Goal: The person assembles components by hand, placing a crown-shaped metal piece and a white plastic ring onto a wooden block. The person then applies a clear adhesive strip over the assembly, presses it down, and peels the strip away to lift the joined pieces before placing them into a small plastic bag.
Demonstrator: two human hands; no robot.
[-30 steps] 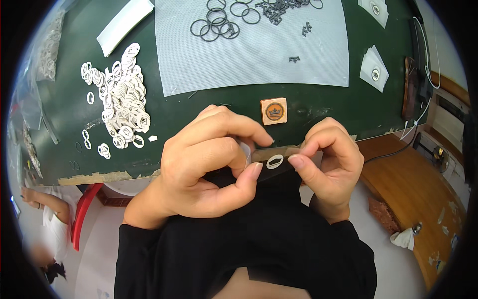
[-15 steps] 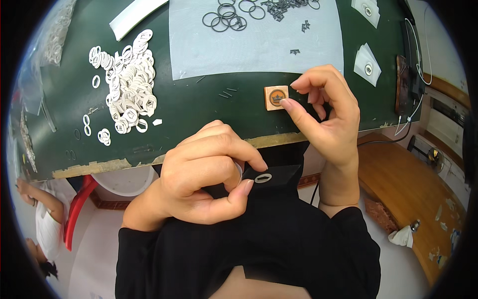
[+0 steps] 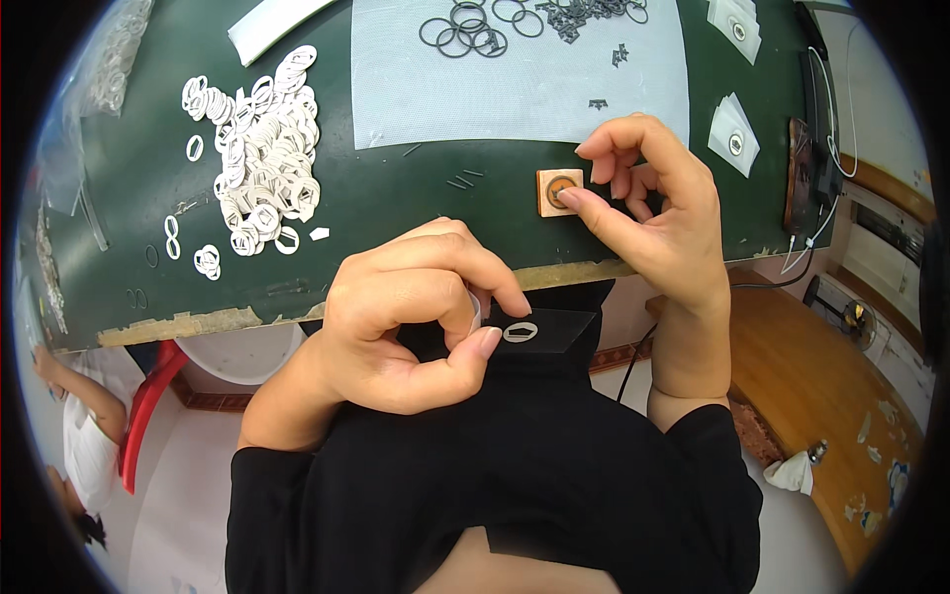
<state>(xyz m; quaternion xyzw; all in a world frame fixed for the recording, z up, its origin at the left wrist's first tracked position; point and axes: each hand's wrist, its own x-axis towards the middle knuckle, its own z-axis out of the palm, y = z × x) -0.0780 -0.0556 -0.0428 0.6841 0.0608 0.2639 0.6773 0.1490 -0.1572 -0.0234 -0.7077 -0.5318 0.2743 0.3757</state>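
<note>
My left hand is closed, thumb and forefinger pinching a thin see-through film sheet in front of my black shirt. On that film lies a small white oval ring with a shaped opening. My right hand is open over the table's front part, thumb and forefinger apart with nothing between them. Its thumb tip overlaps a small square copper-coloured block; whether it presses on it I cannot tell. A dark ring sits on the block's orange round middle, and the thumb hides part of it.
White oval cutouts are heaped at left. A pale sheet carries black rings and small black crown-shaped pieces. Thin dark strips lie nearby. At right are film pieces and a phone on a cable. Another person's arm shows far left.
The view has shifted slightly. The film in my left hand has tilted, so its white oval shows more fully. My right thumb now covers more of the block's round middle.
</note>
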